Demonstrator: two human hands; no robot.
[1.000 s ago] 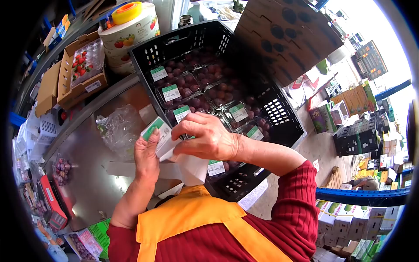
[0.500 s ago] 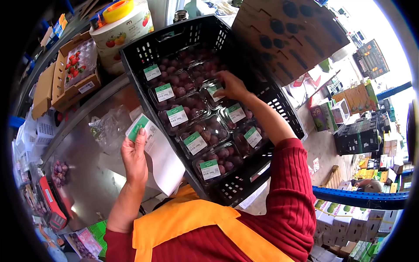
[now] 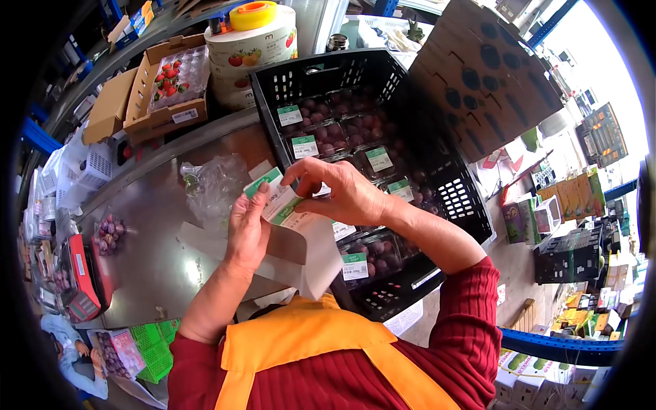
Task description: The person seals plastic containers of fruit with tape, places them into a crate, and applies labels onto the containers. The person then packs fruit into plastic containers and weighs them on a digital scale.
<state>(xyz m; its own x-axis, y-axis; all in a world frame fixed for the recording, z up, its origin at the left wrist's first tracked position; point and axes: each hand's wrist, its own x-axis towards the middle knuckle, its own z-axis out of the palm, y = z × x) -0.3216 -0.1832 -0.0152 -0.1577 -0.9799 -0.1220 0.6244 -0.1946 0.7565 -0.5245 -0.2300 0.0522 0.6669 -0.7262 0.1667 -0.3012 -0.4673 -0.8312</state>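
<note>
My left hand (image 3: 247, 229) is closed on a strip of green-and-white labels (image 3: 277, 198), thumb on top; its pale backing paper (image 3: 318, 256) hangs down in a curl. My right hand (image 3: 352, 191) meets the strip from the right, its thumb and curled forefinger at the label's edge. Beyond and below both hands is a black plastic crate (image 3: 456, 198). It holds several clear punnets (image 3: 379, 249) of round dark-red fruit that look like plums, bearing the same kind of label (image 3: 378, 159). My right hand and forearm hide some punnets.
On the metal table (image 3: 150, 266) lie a crumpled clear bag (image 3: 215, 191), loose fruit (image 3: 109, 234) and a red scale (image 3: 82, 273). Label rolls (image 3: 249, 48) topped by yellow tape (image 3: 253, 15) stand behind, beside a strawberry box (image 3: 167, 89). A tall cardboard box (image 3: 485, 75) rises at the crate's right.
My right hand has come back from a punnet in the crate to the label strip in my left hand. That punnet's label now lies flat in view. The whole view has shifted a little.
</note>
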